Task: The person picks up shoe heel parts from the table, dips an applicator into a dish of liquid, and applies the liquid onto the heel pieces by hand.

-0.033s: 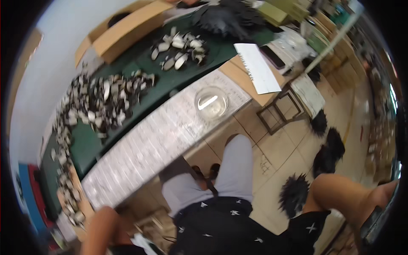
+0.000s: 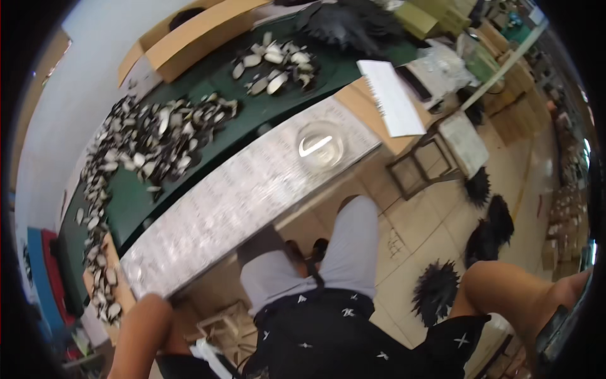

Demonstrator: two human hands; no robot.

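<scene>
My left arm [image 2: 142, 335] bends at the lower left, its hand out of the picture. On the right my right arm [image 2: 511, 287] is bent and raised; only the start of my right hand [image 2: 571, 290] shows at the rim, its fingers hidden. A dark edge of something [image 2: 555, 328] lies below that hand; I cannot make out whether it is held. Ahead of my legs stretches a long pale silvery board [image 2: 214, 208]. A round clear bowl [image 2: 320, 146] stands on its right part. Past the board, small dark and whitish oval pieces [image 2: 161, 136] cover the green tabletop [image 2: 123, 215].
A cardboard box [image 2: 196, 47] and a black spiky heap [image 2: 347, 28] sit at the back. A white sheet [image 2: 391, 98] lies on cardboard at the board's right end. Beside it stands a small stool [image 2: 464, 145]. Black feathery bundles [image 2: 435, 292] lie on the tiled floor.
The view has shifted slightly, so the tabletop things appear a little farther right. My left elbow shows slightly higher. My right arm looks nearly the same.
</scene>
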